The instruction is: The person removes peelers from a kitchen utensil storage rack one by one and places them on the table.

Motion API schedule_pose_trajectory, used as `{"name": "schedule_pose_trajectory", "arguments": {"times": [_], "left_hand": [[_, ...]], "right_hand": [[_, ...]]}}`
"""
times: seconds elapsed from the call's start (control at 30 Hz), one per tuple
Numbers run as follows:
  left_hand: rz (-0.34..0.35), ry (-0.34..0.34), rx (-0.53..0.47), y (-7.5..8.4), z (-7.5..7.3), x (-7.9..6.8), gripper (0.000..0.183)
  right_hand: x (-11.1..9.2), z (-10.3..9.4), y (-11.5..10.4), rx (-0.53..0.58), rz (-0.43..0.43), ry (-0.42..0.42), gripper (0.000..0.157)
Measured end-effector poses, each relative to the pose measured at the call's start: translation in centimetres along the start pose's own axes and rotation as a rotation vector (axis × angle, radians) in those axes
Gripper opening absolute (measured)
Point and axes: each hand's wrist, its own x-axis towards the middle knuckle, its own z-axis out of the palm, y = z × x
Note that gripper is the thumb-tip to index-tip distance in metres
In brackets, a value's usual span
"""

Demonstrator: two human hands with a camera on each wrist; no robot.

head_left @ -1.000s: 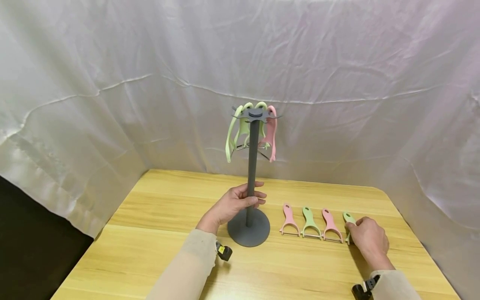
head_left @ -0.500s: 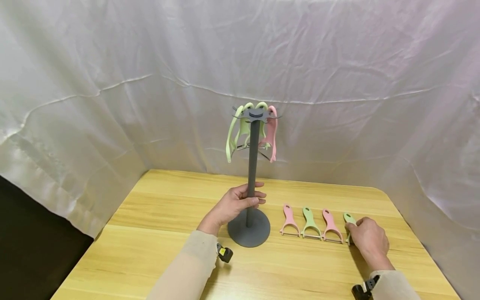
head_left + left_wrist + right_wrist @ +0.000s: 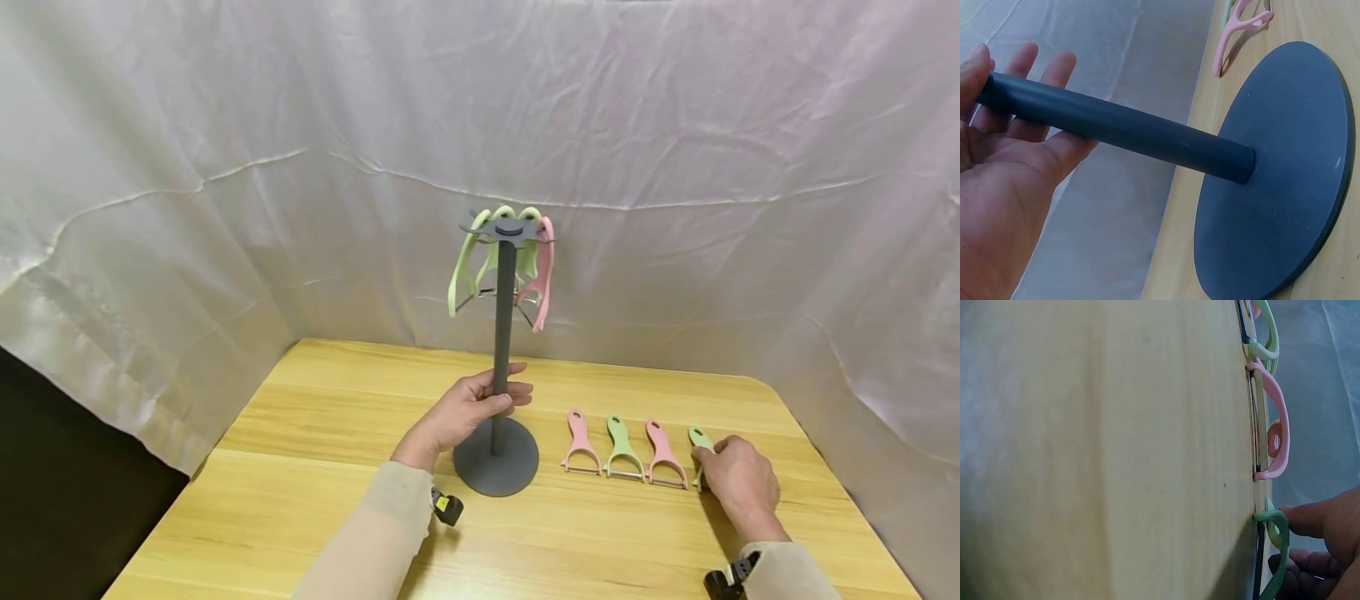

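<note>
In the head view a dark grey hanging stand (image 3: 505, 333) rises from a round base on the table. My left hand (image 3: 460, 414) holds its pole low down; the left wrist view shows the thumb on one side and fingers behind the pole (image 3: 1129, 128). Green peelers (image 3: 462, 262) and one pink peeler (image 3: 547, 271) hang from hooks at the top. At the right, my right hand (image 3: 742, 479) pinches a green peeler (image 3: 701, 438) lying on the table. Its lower part is mostly covered by the hand; the right wrist view shows thumb and fingers at its frame (image 3: 1277, 528).
Left of the right hand lie a pink peeler (image 3: 661, 446), a green peeler (image 3: 621, 442) and another pink peeler (image 3: 579, 437) in a row, blades toward me. A pale curtain (image 3: 637, 167) surrounds the back and sides of the wooden table (image 3: 300, 500).
The stand's top has turned slightly clockwise as seen from above, with the hanging peelers shifting along. Its base has barely moved. Both hands stay in place.
</note>
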Motion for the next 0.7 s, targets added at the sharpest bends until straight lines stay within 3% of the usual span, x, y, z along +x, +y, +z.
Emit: {"name": "schedule_pose_trajectory", "arguments": {"times": [0.23, 0.7], "left_hand": [[-0.006, -0.018, -0.023, -0.04, -0.07, -0.12, 0.057], [-0.049, 0.103, -0.025, -0.16, 0.33, 0.24, 0.048]], "right_hand": [[-0.01, 0.03, -0.02, -0.002, 0.0, 0.004, 0.044], [-0.1, -0.38, -0.23, -0.02, -0.003, -0.016, 0.047]]}}
